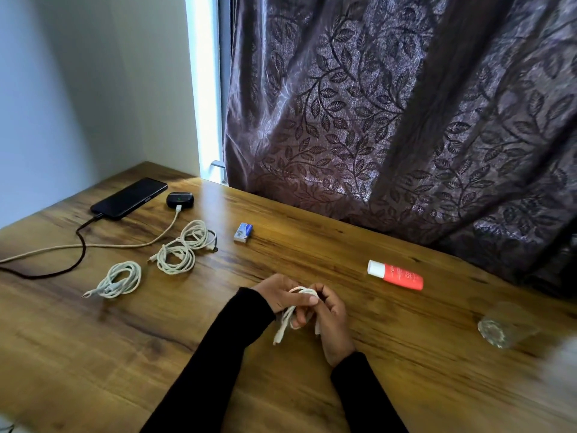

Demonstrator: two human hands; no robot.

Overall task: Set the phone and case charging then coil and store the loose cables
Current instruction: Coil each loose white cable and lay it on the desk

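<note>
Left hand: left hand point(278, 294), in a long black sleeve, fingers curled round the soft white cable bundle point(292, 314), thumb on top of the loops.
Right hand: right hand point(330, 317), also in a black sleeve, fingers bent round the same white cable from the other side, just touching the left hand.
Cable in hands: short white loops, held a bit above the brown wooden table point(281, 385), two loose ends hanging down toward the person.
Nearest coil: small round coil of white cable point(120, 280), flat on the table, well to the left of the hands.
Next coils: two more round white cable coils point(184, 248), touching each other, left of the hands and farther from the person.
Black phone: flat black phone point(129, 198), far to the left of the hands near the table's back corner, thick dark cord point(81, 245) plugged into its near end.
Earbud case: little black rounded case point(180, 200) with a tiny green light, just right of the phone, pale cord point(93, 245) plugged into its front.
Small box: tiny blue and white box point(243, 232), beyond the hands, a bit left.
Tube: red tube with a white cap point(396, 275), lying on its side, right of the hands.
Glass: clear drinking glass point(499, 328), blurry, far right of the hands.
Curtain: dark purple curtain with leaf shapes point(406, 104), behind the table, far beyond the hands.
</note>
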